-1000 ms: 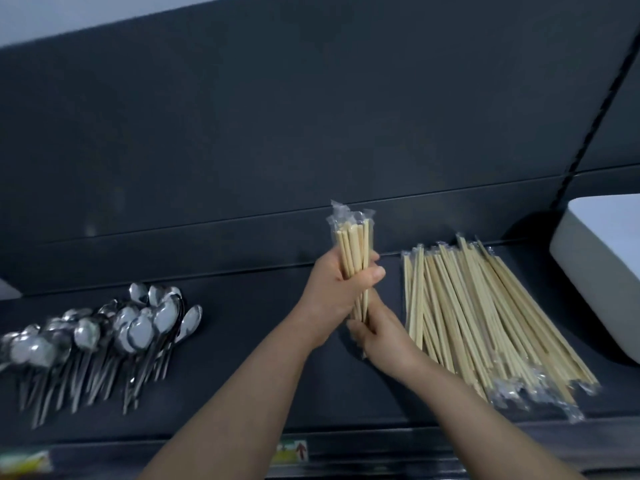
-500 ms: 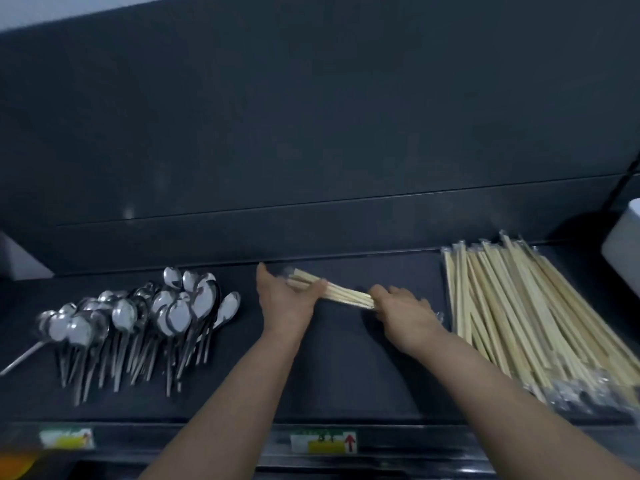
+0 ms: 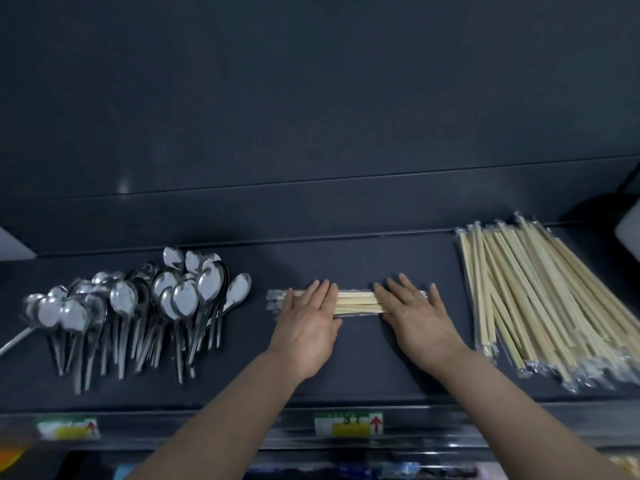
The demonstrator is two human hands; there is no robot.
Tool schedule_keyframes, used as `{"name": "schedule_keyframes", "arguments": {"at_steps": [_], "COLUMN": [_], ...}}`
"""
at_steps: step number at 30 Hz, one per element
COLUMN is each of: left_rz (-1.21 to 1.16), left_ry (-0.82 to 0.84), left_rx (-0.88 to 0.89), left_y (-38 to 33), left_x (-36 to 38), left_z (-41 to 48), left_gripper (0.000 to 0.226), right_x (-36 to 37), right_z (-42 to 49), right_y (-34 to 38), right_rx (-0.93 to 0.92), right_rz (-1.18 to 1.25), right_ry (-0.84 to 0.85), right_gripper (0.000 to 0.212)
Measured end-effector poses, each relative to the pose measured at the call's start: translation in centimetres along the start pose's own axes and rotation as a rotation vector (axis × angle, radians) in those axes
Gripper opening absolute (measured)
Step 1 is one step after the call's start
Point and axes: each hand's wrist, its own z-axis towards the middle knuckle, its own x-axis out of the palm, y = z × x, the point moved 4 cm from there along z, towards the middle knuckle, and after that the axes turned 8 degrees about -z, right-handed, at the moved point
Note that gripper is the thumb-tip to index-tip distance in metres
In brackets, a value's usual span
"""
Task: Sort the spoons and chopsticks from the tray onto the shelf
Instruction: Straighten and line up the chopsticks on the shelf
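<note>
A small bundle of wrapped wooden chopsticks (image 3: 356,302) lies crosswise in the middle of the dark shelf (image 3: 363,368). My left hand (image 3: 306,322) rests flat on the bundle's left end, fingers straight. Flat on its right end rests my right hand (image 3: 417,318), fingers spread. A heap of several metal spoons (image 3: 138,306) lies on the shelf to the left, bowls pointing away from me. To the right sits a large pile of wrapped chopsticks (image 3: 540,299), running front to back. No tray is in view.
The shelf's dark back wall (image 3: 311,133) rises behind everything. A white object (image 3: 628,226) shows at the right edge. Price labels (image 3: 348,423) sit on the shelf's front rail. One spoon handle (image 3: 14,341) sticks out at the far left.
The bundle, held upright in both hands a second ago, was turned sideways and laid on the shelf. Both hands have gone from gripping it to resting flat on it.
</note>
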Motion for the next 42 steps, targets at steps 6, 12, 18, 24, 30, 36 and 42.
{"name": "schedule_keyframes", "arguments": {"at_steps": [6,12,18,24,30,36,42], "left_rz": [-0.029,-0.107,-0.118,-0.087,-0.051,-0.026,-0.018], "left_ry": [0.048,-0.058,-0.154,-0.236,-0.152,-0.188,-0.090], "left_rx": [-0.039,-0.057,-0.089,-0.083,-0.070,-0.053,-0.062], "left_y": [0.9,1.3,2.1,2.4,2.7,2.3,3.2], "left_x": [0.6,0.0,-1.1,-0.8,0.4,0.1,-0.1], "left_z": [-0.3,3.1,8.0,8.1,5.7,5.3,7.6], "left_gripper": [0.069,0.056,0.065,0.061,0.060,0.060,0.073], "right_x": [0.9,0.4,-0.2,0.1,0.6,0.9,0.9], "right_z": [-0.2,3.3,7.7,8.4,6.7,6.6,7.2], "right_y": [1.6,0.4,-0.2,-0.4,-0.2,-0.3,-0.4], "right_rx": [0.034,0.103,0.167,0.170,0.097,0.084,0.109], "right_rz": [-0.023,-0.020,0.003,0.012,0.051,0.061,-0.066], "right_ry": [0.007,-0.039,-0.058,-0.169,-0.206,-0.201,-0.168], "right_gripper": [0.059,0.059,0.066,0.064,0.053,0.054,0.073]}}
